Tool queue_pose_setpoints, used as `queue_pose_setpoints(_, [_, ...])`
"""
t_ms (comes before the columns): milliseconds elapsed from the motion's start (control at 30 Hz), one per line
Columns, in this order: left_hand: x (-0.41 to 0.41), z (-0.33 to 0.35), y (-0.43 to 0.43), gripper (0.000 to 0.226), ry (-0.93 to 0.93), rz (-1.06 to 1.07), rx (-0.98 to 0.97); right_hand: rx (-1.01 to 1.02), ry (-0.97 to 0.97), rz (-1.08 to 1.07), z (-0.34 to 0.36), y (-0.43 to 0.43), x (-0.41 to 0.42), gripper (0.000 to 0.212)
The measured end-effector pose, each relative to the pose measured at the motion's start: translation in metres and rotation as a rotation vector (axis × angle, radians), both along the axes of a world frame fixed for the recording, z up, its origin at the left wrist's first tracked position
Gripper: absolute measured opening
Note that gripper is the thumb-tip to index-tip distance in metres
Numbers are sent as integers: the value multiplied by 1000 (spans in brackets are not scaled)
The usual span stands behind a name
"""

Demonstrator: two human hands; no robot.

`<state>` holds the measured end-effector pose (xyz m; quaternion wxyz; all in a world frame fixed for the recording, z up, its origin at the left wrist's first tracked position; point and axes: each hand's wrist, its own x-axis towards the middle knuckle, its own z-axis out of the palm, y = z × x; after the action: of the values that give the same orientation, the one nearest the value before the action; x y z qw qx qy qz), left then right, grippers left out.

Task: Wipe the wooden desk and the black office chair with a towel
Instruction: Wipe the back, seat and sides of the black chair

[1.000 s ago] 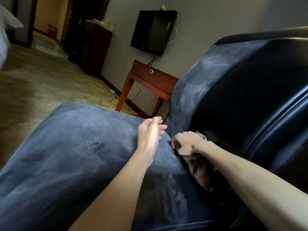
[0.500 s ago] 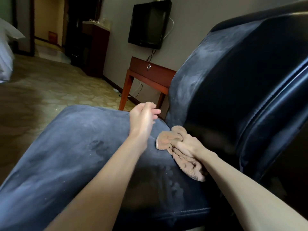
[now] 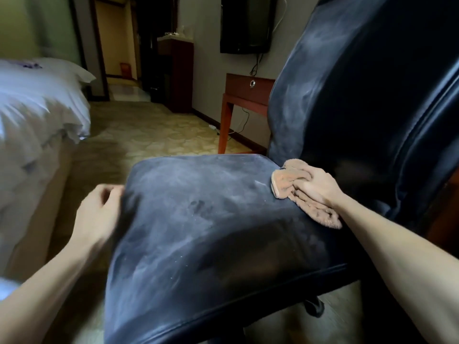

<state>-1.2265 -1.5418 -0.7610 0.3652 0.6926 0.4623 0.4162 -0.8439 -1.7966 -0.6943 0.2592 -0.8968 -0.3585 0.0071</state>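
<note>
Head view puts your right hand (image 3: pixel 320 187) out ahead, fingers curled down over a bunched tan towel (image 3: pixel 285 182) and pinning it to the seat (image 3: pixel 211 227) of the black office chair (image 3: pixel 367 135). The towel lies under and around that hand. A folded flap sticks out past your knuckles to the left, and a crumpled tail runs back beside your wrist. Just beyond the hand the seat meets the backrest (image 3: pixel 347 78), which rises above it and to its right.

Pale dusty smears cover the seat between your two hands, with darker marks near the middle. Your left hand (image 3: pixel 99 209) is at the seat's left edge, nearer to you than the right hand and well apart from it. It is blurred. The fingers look bent toward the cushion's edge, but you cannot tell whether they grip it or only touch it.

Beyond your right hand, past the backrest's left edge, the wooden counter (image 3: pixel 248 89) stands against the wall, with a dark television (image 3: pixel 244 23) mounted above it. Left of your left hand lies a bed (image 3: pixel 37 103) with white bedding. Patterned carpet (image 3: pixel 159 130) spreads beyond that hand toward the far wall.
</note>
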Motion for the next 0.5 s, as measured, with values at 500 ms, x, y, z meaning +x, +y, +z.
queue_pose_setpoints(500, [22,-17,7,77,-83,101,-221,173,-49,540,14,51,-120,28])
